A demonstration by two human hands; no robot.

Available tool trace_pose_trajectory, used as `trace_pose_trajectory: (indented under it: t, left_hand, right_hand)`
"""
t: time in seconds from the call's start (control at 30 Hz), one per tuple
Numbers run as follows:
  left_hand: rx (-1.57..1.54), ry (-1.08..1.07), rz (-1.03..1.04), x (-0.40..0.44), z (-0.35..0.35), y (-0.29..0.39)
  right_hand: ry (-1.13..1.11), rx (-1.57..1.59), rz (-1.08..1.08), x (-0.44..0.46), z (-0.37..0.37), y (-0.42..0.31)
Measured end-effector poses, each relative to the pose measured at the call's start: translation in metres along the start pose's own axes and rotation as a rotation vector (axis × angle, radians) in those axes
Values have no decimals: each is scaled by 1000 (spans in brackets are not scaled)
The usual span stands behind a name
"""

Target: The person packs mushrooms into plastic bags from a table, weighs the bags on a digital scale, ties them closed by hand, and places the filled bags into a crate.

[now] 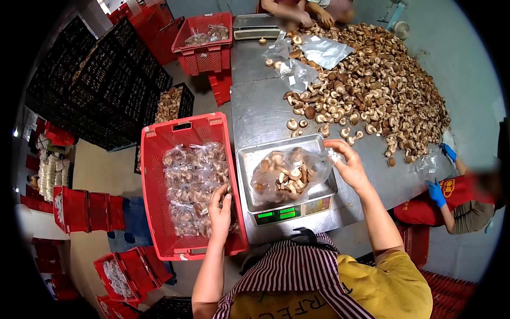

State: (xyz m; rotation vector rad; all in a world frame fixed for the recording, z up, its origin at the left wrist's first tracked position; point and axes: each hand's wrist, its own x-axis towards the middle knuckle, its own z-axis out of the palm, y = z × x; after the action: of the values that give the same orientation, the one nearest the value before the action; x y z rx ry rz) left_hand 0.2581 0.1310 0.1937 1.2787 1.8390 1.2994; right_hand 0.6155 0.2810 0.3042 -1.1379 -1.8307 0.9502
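Note:
A clear plastic bag of shiitake mushrooms point(289, 175) lies on the steel pan point(248, 198) of a digital scale, its mouth toward the right. My right hand point(350, 166) has thumb and fingers closed on the bag's gathered end, at the pan's right rim. Green digits glow on the scale's display point(276, 215). To the left, my left hand point(220, 210) is over the right side of a red crate point(153, 175), its fingers loosely bent and apart from the thumb, with nothing visible in them. Bagged mushrooms point(186, 199) sit in rows inside the crate, partly hidden by this hand.
Loose mushrooms point(372, 85) cover much of the steel table point(260, 101), with empty plastic bags point(295, 75) at the pile's edge. Co-workers' hands point(319, 18) are at the back; another person's blue gloves point(436, 192) are at right. Black crates point(101, 80) stand stacked left.

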Motion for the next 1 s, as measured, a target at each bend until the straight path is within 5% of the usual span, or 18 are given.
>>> trace_pose_trajectory:
  t: [0.07,0.33,0.6,0.77,0.8,0.97,1.0]
  left_hand:
    - [-166,21,-131,-4,0,19]
    - [160,-17,287,-12,8,121]
    - [369,32,446,-2,45,123]
    - [86,-90,324,25,59,108]
    - [-252,-193,-5,34,65,106]
    - [-537,-87,161,74,81,128]
    - [-561,-150,68,69,81,128]
  right_hand:
    - [9,-23,27,-4,-6,-15]
    - [189,68,-198,-27,7,-95]
    - [-204,-105,-225,-14,65,-96]
    - [-324,-327,-93,5,89,-28]
    - [-355,-357,-41,12,90,-17]
    - [-286,-515,108,31,82,-3]
    - [-285,-514,110,31,79,-2]
